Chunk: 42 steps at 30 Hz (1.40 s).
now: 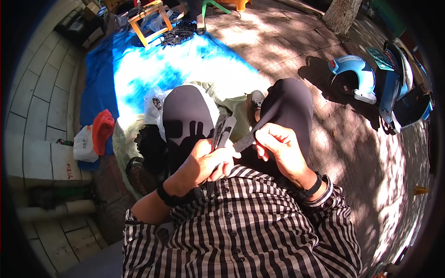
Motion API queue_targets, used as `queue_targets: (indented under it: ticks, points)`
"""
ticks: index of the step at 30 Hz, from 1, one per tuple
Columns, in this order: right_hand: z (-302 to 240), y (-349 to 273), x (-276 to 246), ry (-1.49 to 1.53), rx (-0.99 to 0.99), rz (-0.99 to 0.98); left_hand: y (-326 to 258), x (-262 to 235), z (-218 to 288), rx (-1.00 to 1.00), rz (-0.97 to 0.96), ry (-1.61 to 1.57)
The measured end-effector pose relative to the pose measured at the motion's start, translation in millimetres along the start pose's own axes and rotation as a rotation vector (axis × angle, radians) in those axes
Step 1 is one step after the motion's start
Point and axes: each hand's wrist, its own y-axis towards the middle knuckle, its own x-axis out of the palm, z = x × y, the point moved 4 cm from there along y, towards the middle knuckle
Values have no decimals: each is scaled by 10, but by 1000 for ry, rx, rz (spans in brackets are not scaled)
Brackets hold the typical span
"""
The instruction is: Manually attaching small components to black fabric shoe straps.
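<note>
Ahead on brick paving: blue tarp [139, 69], sunlit, with orange wooden stool [148, 21] and pile of dark strips [178, 34] at far edge. Right: blue scooter [394, 88]. Left: white bag [83, 143] with red cloth [103, 129]. Over knees: left hand [208, 160] closed around grey cutter-like tool [223, 132], upright. Right hand [278, 148] pinching dark strap [245, 141], strap end just beside tool.

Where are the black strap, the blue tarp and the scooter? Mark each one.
black strap [244, 141], head view, on its middle between the hands.
blue tarp [99, 74], head view, on its shaded left part.
scooter [387, 85], head view, on its blue body.
</note>
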Motion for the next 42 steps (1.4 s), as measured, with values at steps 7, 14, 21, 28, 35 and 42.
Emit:
queue_targets:
  ticks: [7,14,21,28,35,42]
  points:
    - [-33,81,-23,0,60,-53,21,-1337,444,257,509,-81]
    - [19,332,144,-2,169,-45,404,-2889,-576,65,781,122]
    - [94,514,178,-30,277,-15,773,-3976,-1612,15,1159,6]
    - [410,825,134,-54,479,103,893,-4576,-1899,-72,1189,601]
    - [597,1052,-26,-30,636,172,1519,-4539,-1834,-125,1139,920]
    - [722,1129,-140,-50,762,185,1795,-4945,-2326,-151,1015,1016]
